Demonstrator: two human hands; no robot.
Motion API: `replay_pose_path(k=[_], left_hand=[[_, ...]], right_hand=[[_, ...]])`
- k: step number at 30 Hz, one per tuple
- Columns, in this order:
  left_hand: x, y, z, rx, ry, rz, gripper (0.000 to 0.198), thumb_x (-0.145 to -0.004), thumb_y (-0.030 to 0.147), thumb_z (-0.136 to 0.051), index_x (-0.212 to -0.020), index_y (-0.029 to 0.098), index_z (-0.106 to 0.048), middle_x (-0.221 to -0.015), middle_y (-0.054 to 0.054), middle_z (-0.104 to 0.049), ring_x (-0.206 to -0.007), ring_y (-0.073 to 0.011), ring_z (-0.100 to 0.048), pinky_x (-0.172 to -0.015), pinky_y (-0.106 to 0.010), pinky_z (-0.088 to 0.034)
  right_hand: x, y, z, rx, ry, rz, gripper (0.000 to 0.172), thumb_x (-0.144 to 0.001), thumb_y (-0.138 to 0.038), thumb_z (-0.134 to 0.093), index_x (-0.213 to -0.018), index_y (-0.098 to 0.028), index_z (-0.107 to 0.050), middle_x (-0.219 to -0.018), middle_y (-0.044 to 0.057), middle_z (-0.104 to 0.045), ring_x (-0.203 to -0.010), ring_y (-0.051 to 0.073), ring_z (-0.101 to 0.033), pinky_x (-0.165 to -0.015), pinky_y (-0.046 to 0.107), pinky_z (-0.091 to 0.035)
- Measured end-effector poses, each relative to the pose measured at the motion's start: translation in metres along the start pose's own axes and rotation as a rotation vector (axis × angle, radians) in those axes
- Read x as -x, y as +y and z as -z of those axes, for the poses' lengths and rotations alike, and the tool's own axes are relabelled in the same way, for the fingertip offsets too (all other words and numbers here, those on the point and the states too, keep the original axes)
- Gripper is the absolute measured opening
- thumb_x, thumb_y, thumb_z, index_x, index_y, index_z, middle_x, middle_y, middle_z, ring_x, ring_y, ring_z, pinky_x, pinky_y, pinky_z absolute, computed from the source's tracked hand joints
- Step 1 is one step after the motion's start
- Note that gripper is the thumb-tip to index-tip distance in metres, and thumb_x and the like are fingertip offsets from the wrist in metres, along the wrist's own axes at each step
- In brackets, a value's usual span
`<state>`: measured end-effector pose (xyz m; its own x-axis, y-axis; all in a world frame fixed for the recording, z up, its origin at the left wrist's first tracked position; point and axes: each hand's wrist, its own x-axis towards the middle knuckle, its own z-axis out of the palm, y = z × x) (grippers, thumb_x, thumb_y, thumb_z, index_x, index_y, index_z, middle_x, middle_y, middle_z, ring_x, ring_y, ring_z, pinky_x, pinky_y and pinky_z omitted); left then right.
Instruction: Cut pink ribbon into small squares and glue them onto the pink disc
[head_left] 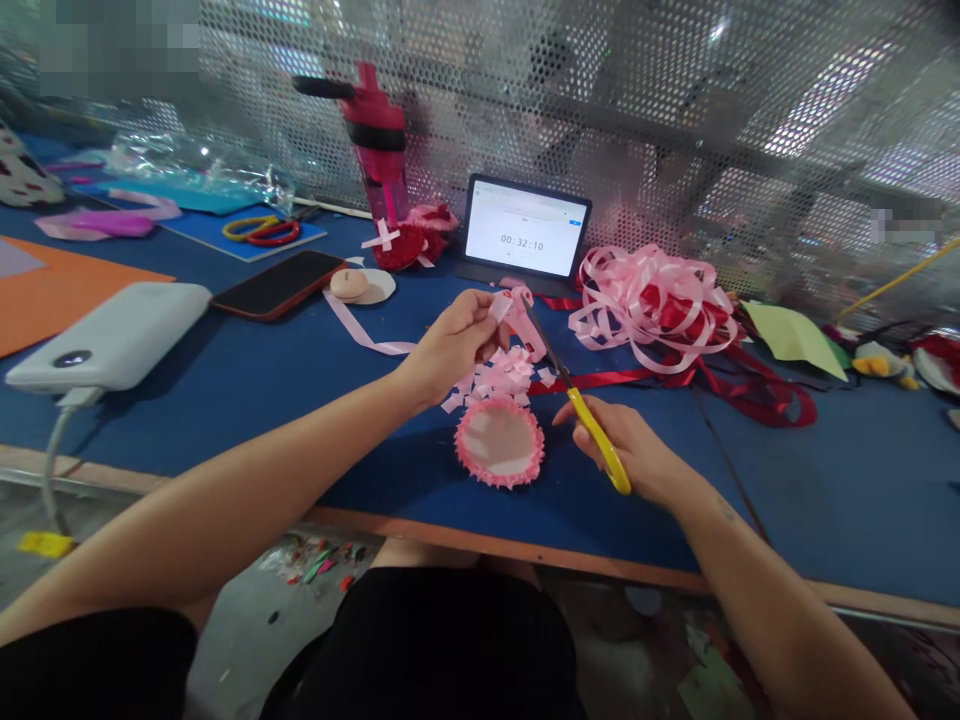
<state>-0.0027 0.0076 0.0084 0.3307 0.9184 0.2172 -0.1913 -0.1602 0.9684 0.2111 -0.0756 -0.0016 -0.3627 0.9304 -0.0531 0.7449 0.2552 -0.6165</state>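
My left hand is closed, pinching the end of a pale pink ribbon between thumb and fingers. In my right hand are scissors with a yellow handle, their dark blades pointing up and away toward the ribbon. Beside the blade tips is a pink object, partly hidden, whose kind I cannot make out. Below my left hand lies a pile of small cut pink ribbon pieces. Nearer the table edge rests a round pale disc with a ruffled pink ribbon border.
A tablet showing a timer stands behind the hands. Tangled pink ribbon and red ribbon lie right. Left are a phone, a white power bank and more scissors. A pink bottle stands behind.
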Motion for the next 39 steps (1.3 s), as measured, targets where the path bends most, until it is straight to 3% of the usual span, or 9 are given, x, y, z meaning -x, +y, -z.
replay_pose_path(k=[7, 12, 19, 25, 39], left_hand=[[0.0008, -0.0001, 0.0003, -0.04, -0.01, -0.004, 0.01, -0.089, 0.011, -0.044, -0.08, 0.015, -0.046, -0.072, -0.004, -0.067, -0.05, -0.0051, -0.054, -0.049, -0.018, -0.042], [0.0013, -0.0002, 0.0023, -0.061, -0.095, 0.014, 0.013, -0.088, 0.018, -0.049, -0.075, 0.015, -0.05, -0.069, -0.004, -0.068, -0.041, -0.0024, -0.044, -0.039, -0.016, -0.03], [0.0031, 0.0031, 0.0022, -0.091, -0.105, 0.014, 0.015, -0.085, 0.016, -0.049, -0.07, 0.015, -0.051, -0.063, -0.005, -0.067, -0.037, -0.0013, -0.032, -0.036, -0.016, -0.019], [0.003, 0.0052, 0.0017, -0.083, -0.108, 0.025, 0.013, -0.083, 0.015, -0.051, -0.07, 0.015, -0.051, -0.059, -0.005, -0.066, -0.036, -0.0015, -0.028, -0.036, -0.018, -0.016], [0.004, 0.005, 0.0024, -0.11, -0.104, 0.037, 0.014, -0.084, 0.013, -0.051, -0.07, 0.016, -0.052, -0.059, -0.004, -0.065, -0.036, -0.002, -0.03, -0.036, -0.018, -0.017]], right_hand=[[-0.0003, -0.0077, 0.0022, 0.154, -0.005, -0.025, 0.059, -0.082, -0.069, -0.032, -0.097, -0.017, -0.057, -0.074, 0.005, -0.059, -0.061, 0.017, -0.051, -0.059, 0.028, -0.035], [-0.0027, -0.0046, 0.0005, 0.195, -0.029, -0.015, 0.058, -0.081, -0.071, -0.03, -0.082, -0.017, -0.053, -0.069, 0.004, -0.056, -0.059, 0.017, -0.05, -0.057, 0.028, -0.033], [-0.0015, -0.0016, -0.0003, 0.138, -0.027, 0.045, 0.059, -0.081, -0.072, -0.029, -0.083, -0.018, -0.05, -0.065, 0.001, -0.051, -0.055, 0.014, -0.044, -0.053, 0.026, -0.029], [-0.0018, -0.0008, -0.0003, 0.102, -0.019, 0.042, 0.057, -0.082, -0.07, -0.033, -0.08, -0.017, -0.052, -0.061, -0.001, -0.048, -0.052, 0.012, -0.04, -0.05, 0.025, -0.027], [-0.0042, 0.0018, -0.0019, 0.022, -0.026, -0.01, 0.038, -0.088, -0.052, -0.043, -0.081, -0.016, -0.056, -0.06, -0.001, -0.051, -0.052, 0.011, -0.046, -0.05, 0.022, -0.032]])
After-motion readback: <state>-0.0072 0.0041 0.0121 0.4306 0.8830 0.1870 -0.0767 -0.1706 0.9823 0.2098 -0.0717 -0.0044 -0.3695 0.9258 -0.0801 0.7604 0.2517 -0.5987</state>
